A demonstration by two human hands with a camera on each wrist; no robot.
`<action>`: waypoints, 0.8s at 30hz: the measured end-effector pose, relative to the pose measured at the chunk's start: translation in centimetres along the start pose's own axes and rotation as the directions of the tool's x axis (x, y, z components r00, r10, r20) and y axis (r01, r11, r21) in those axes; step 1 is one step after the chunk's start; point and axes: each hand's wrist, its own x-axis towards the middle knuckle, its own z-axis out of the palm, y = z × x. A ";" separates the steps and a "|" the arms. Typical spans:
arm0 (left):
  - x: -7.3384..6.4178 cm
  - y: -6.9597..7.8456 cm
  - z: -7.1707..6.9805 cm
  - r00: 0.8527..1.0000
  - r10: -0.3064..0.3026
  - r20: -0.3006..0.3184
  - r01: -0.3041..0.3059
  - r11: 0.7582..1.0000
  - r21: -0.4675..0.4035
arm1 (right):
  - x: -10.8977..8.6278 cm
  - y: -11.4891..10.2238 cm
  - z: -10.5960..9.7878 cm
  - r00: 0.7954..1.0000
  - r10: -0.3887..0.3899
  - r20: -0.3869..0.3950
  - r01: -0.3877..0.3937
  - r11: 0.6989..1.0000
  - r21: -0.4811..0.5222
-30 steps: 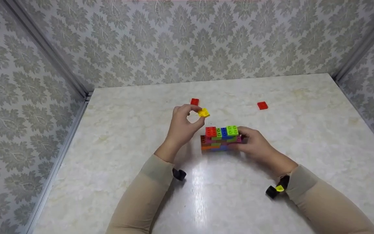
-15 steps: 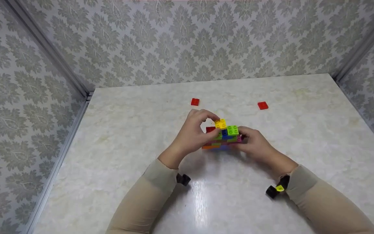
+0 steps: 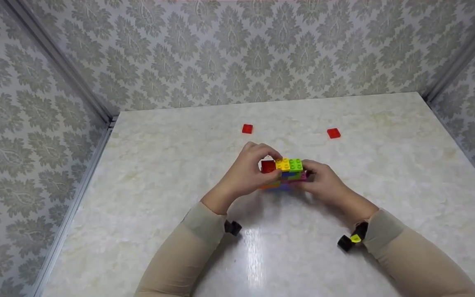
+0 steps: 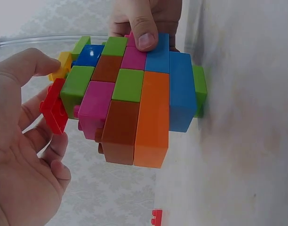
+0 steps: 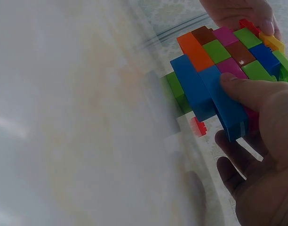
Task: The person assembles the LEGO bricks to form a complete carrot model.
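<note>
A multi-layer stack of toy building bricks (image 4: 127,84) in orange, brown, blue, pink and green stands in the middle of the table. My right hand (image 3: 328,183) grips its right end, thumb pressed on a blue brick (image 5: 228,113). Between thumb and forefinger, my left hand (image 3: 239,175) pinches a small yellow brick (image 3: 283,164) at the top of the stack. The yellow brick sits between a light green brick (image 3: 296,165) and a flat red brick (image 4: 54,107). Part of the stack's left side is hidden behind my left hand in the head view.
Two loose flat red bricks lie farther back on the table (image 3: 171,165): a left one (image 3: 247,128) behind my left hand and a right one (image 3: 333,133) beyond my right hand. Patterned wall panels (image 3: 258,53) rise behind and at the sides.
My left hand has brought the yellow brick rightward and down from the air onto the top of the stack, beside the light green brick. My right hand has kept its hold.
</note>
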 end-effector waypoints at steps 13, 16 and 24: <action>0.0 -0.3 0.1 1.000 0.000 0.011 0.000 1.000 0.009 | 0.1 -0.1 0.0 1.000 0.003 0.003 -0.003 1.000 0.001; 0.0 -0.3 0.1 1.000 -0.004 0.017 0.004 1.000 0.005 | 0.1 0.0 0.0 1.000 -0.002 0.005 0.002 1.000 0.000; 0.0 -0.4 0.4 1.000 -0.029 0.008 0.029 1.000 -0.008 | 0.0 -0.1 0.0 1.000 -0.005 0.004 0.005 1.000 0.013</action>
